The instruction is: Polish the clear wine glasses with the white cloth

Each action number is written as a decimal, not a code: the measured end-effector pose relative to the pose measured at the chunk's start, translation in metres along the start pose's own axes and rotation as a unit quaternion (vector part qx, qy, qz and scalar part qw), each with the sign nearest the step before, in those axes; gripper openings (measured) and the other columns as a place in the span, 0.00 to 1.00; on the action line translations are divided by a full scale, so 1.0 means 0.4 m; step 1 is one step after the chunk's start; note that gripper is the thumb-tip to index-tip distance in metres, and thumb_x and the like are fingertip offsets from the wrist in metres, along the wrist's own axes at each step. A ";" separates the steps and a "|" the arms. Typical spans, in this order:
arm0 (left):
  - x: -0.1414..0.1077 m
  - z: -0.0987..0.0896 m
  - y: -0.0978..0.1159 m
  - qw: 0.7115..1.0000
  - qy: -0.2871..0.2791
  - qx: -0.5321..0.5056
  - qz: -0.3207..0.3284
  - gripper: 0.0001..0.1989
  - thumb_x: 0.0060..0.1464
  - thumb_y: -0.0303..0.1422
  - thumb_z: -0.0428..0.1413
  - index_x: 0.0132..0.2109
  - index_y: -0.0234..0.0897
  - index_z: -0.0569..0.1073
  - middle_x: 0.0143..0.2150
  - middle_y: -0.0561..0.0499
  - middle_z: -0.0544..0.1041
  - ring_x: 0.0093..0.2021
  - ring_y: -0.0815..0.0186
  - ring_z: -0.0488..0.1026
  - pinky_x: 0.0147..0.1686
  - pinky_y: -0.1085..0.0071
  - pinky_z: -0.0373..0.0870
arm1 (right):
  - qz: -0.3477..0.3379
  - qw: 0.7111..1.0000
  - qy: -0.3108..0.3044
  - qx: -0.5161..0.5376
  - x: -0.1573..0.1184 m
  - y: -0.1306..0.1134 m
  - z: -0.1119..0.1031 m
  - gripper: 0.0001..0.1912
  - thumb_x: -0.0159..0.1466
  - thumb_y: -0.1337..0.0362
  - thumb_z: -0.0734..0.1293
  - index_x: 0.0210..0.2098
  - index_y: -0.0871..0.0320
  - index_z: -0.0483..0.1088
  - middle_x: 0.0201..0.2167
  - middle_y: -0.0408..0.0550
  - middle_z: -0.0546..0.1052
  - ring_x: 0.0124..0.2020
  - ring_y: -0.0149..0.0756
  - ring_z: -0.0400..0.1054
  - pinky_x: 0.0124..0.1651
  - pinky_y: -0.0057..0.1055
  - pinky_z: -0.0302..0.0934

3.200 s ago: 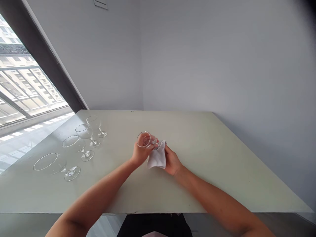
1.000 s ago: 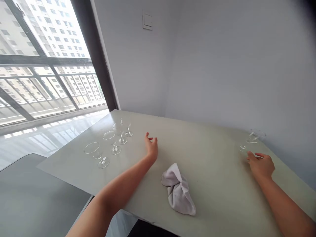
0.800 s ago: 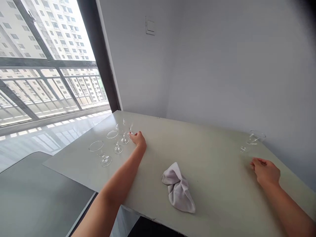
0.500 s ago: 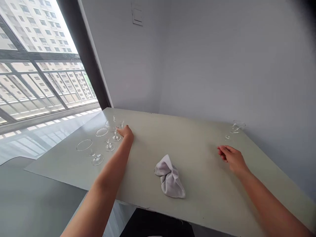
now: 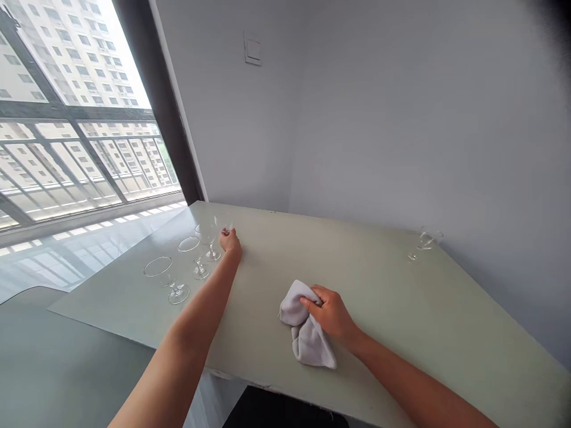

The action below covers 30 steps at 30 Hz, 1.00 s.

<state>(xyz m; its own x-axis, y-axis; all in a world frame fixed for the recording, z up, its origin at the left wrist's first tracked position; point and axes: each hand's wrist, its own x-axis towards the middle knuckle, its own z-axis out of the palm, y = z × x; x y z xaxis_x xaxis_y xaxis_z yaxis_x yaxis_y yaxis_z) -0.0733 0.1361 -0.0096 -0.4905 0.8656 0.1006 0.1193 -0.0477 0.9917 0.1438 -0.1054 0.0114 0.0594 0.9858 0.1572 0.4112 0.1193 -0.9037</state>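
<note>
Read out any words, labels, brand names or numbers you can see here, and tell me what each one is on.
No readable text: the wall plate shows no legible marking at this size, and no label or print can be made out on the stemmed glasses or the white cloth.

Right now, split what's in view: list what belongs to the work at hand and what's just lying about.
In the work: left hand on the farthest stemmed glass; right hand gripping a white towel; three more stemmed glasses in the row; lone stemmed glass by the wall.

Just there: pale table; wall switch; window.
</note>
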 end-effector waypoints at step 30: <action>-0.351 0.056 0.035 0.838 -0.230 0.215 0.445 0.13 0.54 0.36 0.49 0.46 0.44 0.72 0.27 0.51 0.74 0.34 0.64 0.70 0.44 0.67 0.59 | -0.050 0.975 0.208 0.055 0.163 -0.033 -0.165 0.14 0.55 0.60 0.62 0.38 0.60 0.71 0.29 0.44 0.72 0.29 0.32 0.62 0.31 0.26 0.57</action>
<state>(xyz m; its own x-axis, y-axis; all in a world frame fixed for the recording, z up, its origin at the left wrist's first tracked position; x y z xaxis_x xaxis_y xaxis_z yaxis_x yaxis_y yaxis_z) 0.0165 0.0248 -0.0116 0.3305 0.6881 0.6460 0.6105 -0.6778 0.4097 0.2023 -0.0504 0.0597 0.3980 0.8375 0.3745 0.3352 0.2472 -0.9091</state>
